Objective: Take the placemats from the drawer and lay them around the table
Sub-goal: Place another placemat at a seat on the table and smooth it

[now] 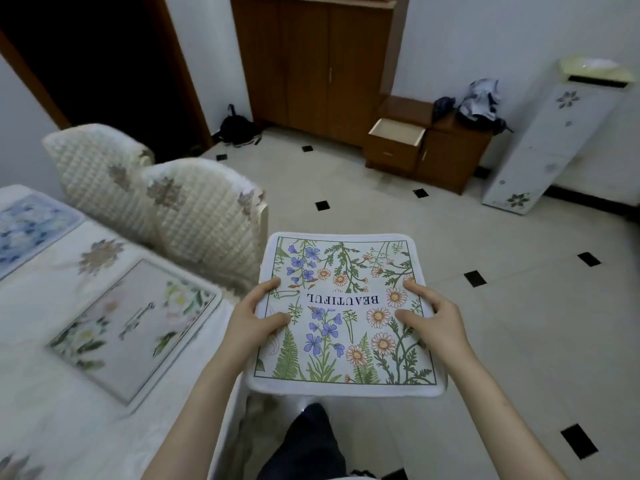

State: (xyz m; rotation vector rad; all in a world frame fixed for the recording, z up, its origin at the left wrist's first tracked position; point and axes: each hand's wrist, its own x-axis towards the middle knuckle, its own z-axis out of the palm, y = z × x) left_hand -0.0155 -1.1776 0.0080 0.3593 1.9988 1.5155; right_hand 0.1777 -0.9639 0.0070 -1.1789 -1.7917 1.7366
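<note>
I hold a white placemat (346,313) printed with flowers, ferns and the word BEAUTIFUL flat in front of me, above the floor beside the table. My left hand (256,317) grips its left edge, thumb on top. My right hand (429,313) grips its right edge the same way. On the table (52,410) at the left lies a pale floral placemat (135,327). A blue floral placemat (31,230) lies farther back at the table's left edge. Across the room, the drawer (396,131) of a small wooden cabinet stands pulled out.
Two chairs with quilted cream covers (194,216) stand at the table's far side, close to the held mat. A tall wooden cupboard (318,64) and a leaning white floral panel (550,140) line the back wall. Tiled floor (519,323) spreads to the right.
</note>
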